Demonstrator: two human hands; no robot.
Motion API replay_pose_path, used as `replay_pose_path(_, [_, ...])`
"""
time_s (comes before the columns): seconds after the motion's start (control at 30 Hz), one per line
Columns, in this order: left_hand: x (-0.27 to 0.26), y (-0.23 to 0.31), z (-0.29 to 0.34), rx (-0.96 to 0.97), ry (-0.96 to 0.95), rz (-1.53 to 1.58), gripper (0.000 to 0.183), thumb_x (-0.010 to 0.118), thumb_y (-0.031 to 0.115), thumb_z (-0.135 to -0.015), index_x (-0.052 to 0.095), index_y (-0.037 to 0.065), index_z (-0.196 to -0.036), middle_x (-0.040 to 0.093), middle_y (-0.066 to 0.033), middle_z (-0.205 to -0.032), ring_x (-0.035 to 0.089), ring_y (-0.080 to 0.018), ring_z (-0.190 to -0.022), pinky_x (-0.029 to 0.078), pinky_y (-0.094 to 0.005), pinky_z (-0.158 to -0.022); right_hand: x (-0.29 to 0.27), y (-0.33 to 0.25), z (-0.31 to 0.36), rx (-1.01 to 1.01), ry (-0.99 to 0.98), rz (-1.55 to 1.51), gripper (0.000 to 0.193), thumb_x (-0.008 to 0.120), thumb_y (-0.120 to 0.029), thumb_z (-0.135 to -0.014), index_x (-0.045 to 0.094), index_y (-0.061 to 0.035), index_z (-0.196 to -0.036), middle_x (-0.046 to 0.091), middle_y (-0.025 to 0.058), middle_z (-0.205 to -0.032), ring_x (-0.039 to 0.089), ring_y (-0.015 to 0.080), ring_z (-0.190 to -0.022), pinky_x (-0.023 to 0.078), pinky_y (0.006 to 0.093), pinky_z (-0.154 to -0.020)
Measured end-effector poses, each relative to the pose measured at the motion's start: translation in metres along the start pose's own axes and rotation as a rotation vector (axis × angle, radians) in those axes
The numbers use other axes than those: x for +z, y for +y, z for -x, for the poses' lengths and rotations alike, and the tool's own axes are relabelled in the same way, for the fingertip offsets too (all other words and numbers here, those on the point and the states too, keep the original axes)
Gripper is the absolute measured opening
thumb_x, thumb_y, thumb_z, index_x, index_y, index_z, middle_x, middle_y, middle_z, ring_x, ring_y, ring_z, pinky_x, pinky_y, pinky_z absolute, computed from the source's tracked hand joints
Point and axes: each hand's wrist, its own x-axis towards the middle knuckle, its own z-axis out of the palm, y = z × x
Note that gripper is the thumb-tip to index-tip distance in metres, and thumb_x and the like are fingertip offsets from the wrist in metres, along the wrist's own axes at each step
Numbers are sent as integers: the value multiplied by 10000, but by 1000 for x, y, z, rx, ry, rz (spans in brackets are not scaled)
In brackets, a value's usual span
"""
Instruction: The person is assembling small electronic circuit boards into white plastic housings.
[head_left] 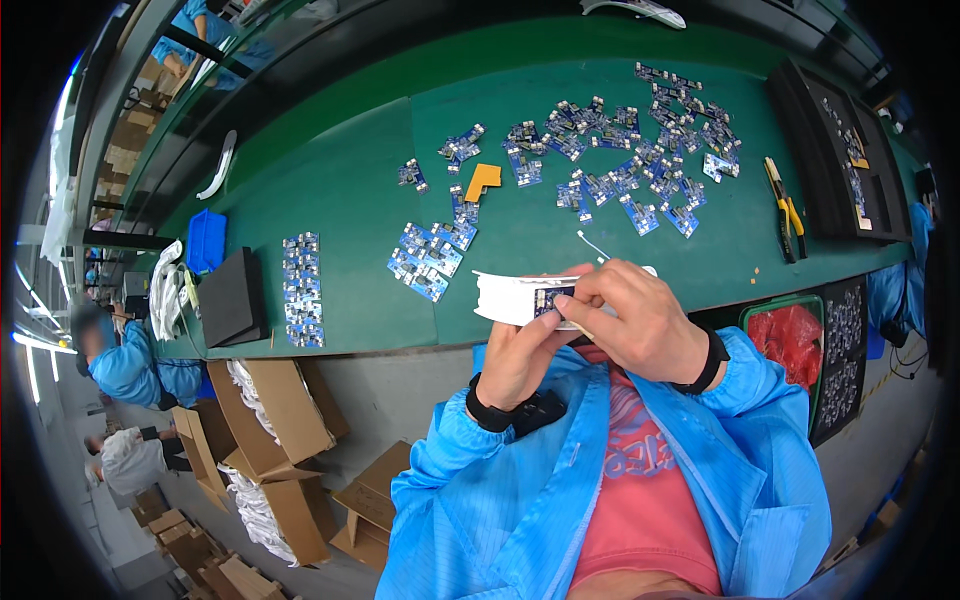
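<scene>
My left hand (pixel 518 362) grips a curved white plastic housing (pixel 503 297) from below, just over the front edge of the green table. Inside the housing lies a small blue circuit board (pixel 546 300). Bent over it from the right is my right hand (pixel 640 318), its thumb and fingers closed together at the board's right end. What those fingertips pinch, if anything beyond the board, is hidden. A thin white cable (pixel 592 245) sticks up behind the right hand. Further back, several blue circuit boards (pixel 425 262) lie in a cluster, with an orange piece (pixel 483 182) beyond them.
Many loose boards (pixel 640 170) spread over the green table (pixel 360 180). Neat board rows (pixel 303 290) lie left, near a black panel (pixel 232 298) and blue bin (pixel 207 242). Yellow-handled pliers (pixel 786 212) and a black tray (pixel 850 150) stand right. Cardboard boxes (pixel 290 410) sit below.
</scene>
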Motion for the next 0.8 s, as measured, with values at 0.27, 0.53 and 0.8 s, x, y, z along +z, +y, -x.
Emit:
replay_pose_path(0.27, [8,-7,-3,190,100,-163,405,480,108,-938,398,-32,-1309,519,-182,-1288,584,-282,-1113,549,-435,-884,5,1,2,29,45,7,263,661,-41,-718,644,17,-973,560,100,-877,578,242,-774,483,351,-634])
replay_pose_path(0.53, [9,7,-9,96,26,-20,387,444,41,-938,389,-56,-1309,555,-170,-1212,598,-290,-1098,543,-460,-905,-20,22,0,355,113,-300,231,653,-86,-791,639,12,-1000,567,133,-933,600,261,-855,485,346,-736])
replay_pose_path(0.8, [6,3,-3,72,122,-260,382,500,76,-905,432,-83,-1246,582,-187,-1160,623,-307,-1042,545,-471,-877,-7,40,18,524,-151,-580,186,641,-120,-808,640,3,-948,569,111,-900,589,253,-841,468,336,-722])
